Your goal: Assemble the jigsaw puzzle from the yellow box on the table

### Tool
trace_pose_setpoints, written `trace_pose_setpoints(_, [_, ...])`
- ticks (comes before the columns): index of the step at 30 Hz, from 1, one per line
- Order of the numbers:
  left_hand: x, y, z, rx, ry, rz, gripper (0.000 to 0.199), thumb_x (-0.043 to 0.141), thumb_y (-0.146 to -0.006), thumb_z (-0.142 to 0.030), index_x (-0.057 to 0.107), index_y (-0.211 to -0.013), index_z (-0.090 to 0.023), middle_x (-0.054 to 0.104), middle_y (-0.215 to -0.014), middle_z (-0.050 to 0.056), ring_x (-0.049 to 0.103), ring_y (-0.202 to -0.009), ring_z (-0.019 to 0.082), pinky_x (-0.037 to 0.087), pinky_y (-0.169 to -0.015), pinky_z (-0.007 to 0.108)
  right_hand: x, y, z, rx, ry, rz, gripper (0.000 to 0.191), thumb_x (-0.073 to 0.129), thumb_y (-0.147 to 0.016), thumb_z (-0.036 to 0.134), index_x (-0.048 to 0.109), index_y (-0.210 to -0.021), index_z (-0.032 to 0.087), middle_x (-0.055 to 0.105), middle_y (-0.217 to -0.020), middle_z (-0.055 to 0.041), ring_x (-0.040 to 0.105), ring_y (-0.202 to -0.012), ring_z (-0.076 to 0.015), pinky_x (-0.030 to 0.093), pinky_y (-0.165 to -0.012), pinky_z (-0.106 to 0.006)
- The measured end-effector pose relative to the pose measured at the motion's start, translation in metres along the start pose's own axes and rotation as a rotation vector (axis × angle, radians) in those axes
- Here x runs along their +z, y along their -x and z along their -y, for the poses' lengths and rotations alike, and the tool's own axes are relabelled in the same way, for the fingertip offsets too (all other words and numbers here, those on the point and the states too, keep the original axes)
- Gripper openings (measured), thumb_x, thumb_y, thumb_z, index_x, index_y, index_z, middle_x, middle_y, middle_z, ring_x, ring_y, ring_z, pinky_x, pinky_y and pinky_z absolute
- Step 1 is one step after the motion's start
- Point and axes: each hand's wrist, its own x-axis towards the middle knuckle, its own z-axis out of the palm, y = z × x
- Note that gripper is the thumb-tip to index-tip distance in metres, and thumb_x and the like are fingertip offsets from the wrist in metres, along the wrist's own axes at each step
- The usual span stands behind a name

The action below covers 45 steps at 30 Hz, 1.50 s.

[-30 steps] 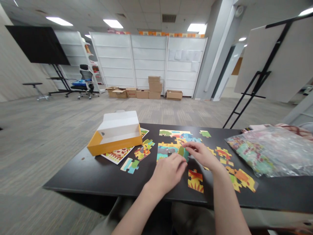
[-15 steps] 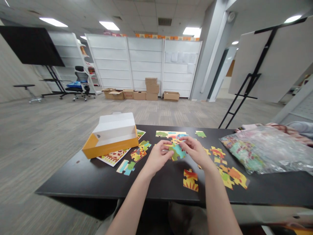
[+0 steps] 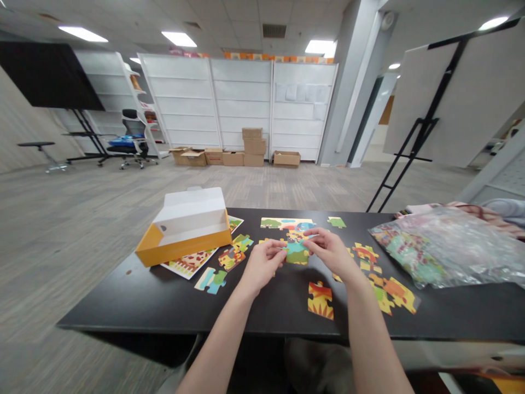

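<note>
Logging from my remote station: left hand point(image 3: 262, 264) and right hand point(image 3: 331, 254), grips pinching a teal jigsaw piece point(image 3: 296, 254) between them, over other pieces near the far edge of the black surface point(image 3: 270, 312). Even, level pressure suits this hold. Yellow box point(image 3: 184, 249) shows no readable writing.

Head-worn view, facing forward and down

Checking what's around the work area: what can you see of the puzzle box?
The puzzle box stands open: cardboard, orange-yellow outside, white inside, with a white panel rising along its far side and a small dark hole near its left end. It sits at the left of the black table, partly over spotted puzzle pieces.
</note>
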Motion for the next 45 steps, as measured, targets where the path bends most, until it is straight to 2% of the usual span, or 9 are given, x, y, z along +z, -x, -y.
trace_pose_setpoints(5, [-0.024, -0.004, 0.000, 0.090, -0.197, -0.006, 0.018, 0.070, -0.081, -0.028, 0.072, -0.092, -0.014, 0.077, -0.087, 0.008, 0.073, -0.077, 0.019, 0.059, -0.076, 0.033, 0.001, -0.001, -0.003, 0.017, 0.043, 0.059, 0.032, 0.068, -0.081, 0.050, 0.062, -0.091, 0.020, 0.069, -0.074, -0.0021, 0.063, -0.065, -0.0172, 0.050, -0.066, -0.031])
trace_pose_setpoints(9, [-0.054, -0.003, -0.003, 0.176, -0.540, -0.224, 0.012, 0.062, -0.085, -0.024, 0.072, -0.090, -0.020, 0.078, -0.090, 0.005, 0.073, -0.083, 0.020, 0.057, -0.083, 0.035, 0.002, 0.000, -0.009, 0.126, 0.082, 0.195, 0.026, 0.070, -0.078, 0.044, 0.062, -0.084, 0.020, 0.066, -0.067, -0.0003, 0.063, -0.061, -0.0161, 0.049, -0.062, -0.029])
trace_pose_setpoints(12, [-0.063, 0.002, -0.002, 0.193, -0.754, -0.246, 0.015, 0.058, -0.088, -0.022, 0.072, -0.091, -0.022, 0.077, -0.089, 0.002, 0.072, -0.083, 0.020, 0.055, -0.081, 0.034, 0.006, 0.000, -0.012, 0.193, 0.127, 0.265, 0.022, 0.070, -0.077, 0.040, 0.063, -0.083, 0.019, 0.066, -0.065, -0.0006, 0.064, -0.061, -0.0163, 0.045, -0.056, -0.026])
trace_pose_setpoints(17, [-0.057, 0.012, -0.001, 0.201, -0.877, -0.067, 0.019, 0.057, -0.087, -0.015, 0.072, -0.096, -0.022, 0.077, -0.093, 0.003, 0.071, -0.085, 0.020, 0.053, -0.078, 0.030, 0.016, -0.003, -0.015, 0.207, 0.154, 0.238, 0.021, 0.070, -0.078, 0.039, 0.063, -0.083, 0.019, 0.066, -0.065, -0.0007, 0.066, -0.063, -0.0170, 0.047, -0.057, -0.026])
trace_pose_setpoints(21, [-0.054, 0.014, -0.002, 0.208, -0.946, 0.009, 0.019, 0.060, -0.084, -0.013, 0.073, -0.095, -0.022, 0.076, -0.098, 0.004, 0.069, -0.087, 0.020, 0.052, -0.081, 0.030, 0.023, -0.006, -0.017, 0.156, 0.160, 0.206, 0.018, 0.067, -0.080, 0.037, 0.061, -0.084, 0.020, 0.066, -0.068, -0.0001, 0.067, -0.063, -0.0167, 0.048, -0.057, -0.026])
trace_pose_setpoints(26, [-0.053, 0.015, -0.003, 0.205, -0.986, 0.016, 0.020, 0.059, -0.086, -0.013, 0.073, -0.098, -0.021, 0.075, -0.100, 0.005, 0.068, -0.090, 0.021, 0.051, -0.084, 0.032, 0.031, -0.008, -0.023, 0.139, 0.201, 0.213, 0.009, 0.066, -0.082, 0.029, 0.062, -0.082, 0.021, 0.069, -0.070, -0.0008, 0.068, -0.061, -0.0161, 0.052, -0.060, -0.027])
trace_pose_setpoints(34, [-0.047, 0.018, -0.007, 0.274, -1.003, 0.057, 0.014, 0.061, -0.090, -0.021, 0.073, -0.096, -0.022, 0.072, -0.102, 0.005, 0.064, -0.101, 0.024, 0.049, -0.092, 0.036, 0.030, -0.012, -0.033, 0.142, 0.364, 0.126, 0.008, 0.069, -0.080, 0.027, 0.063, -0.077, 0.022, 0.070, -0.065, -0.0011, 0.067, -0.058, -0.0171, 0.051, -0.056, -0.027])
trace_pose_setpoints(39, [-0.037, 0.019, -0.009, 0.335, -1.044, 0.111, 0.012, 0.063, -0.090, -0.023, 0.074, -0.093, -0.023, 0.072, -0.101, 0.005, 0.061, -0.100, 0.023, 0.049, -0.091, 0.036, 0.031, -0.010, -0.029, 0.085, 0.437, 0.110, 0.008, 0.068, -0.079, 0.027, 0.065, -0.075, 0.021, 0.070, -0.067, -0.0021, 0.066, -0.060, -0.0166, 0.050, -0.059, -0.028])
trace_pose_setpoints(45, [-0.030, 0.020, -0.010, 0.313, -1.137, 0.103, 0.015, 0.059, -0.092, -0.022, 0.074, -0.093, -0.024, 0.070, -0.103, 0.005, 0.061, -0.098, 0.023, 0.050, -0.084, 0.034, 0.023, -0.008, -0.027, 0.046, 0.471, 0.119, 0.008, 0.070, -0.077, 0.027, 0.069, -0.080, 0.020, 0.070, -0.068, -0.0013, 0.063, -0.060, -0.0152, 0.048, -0.059, -0.026])
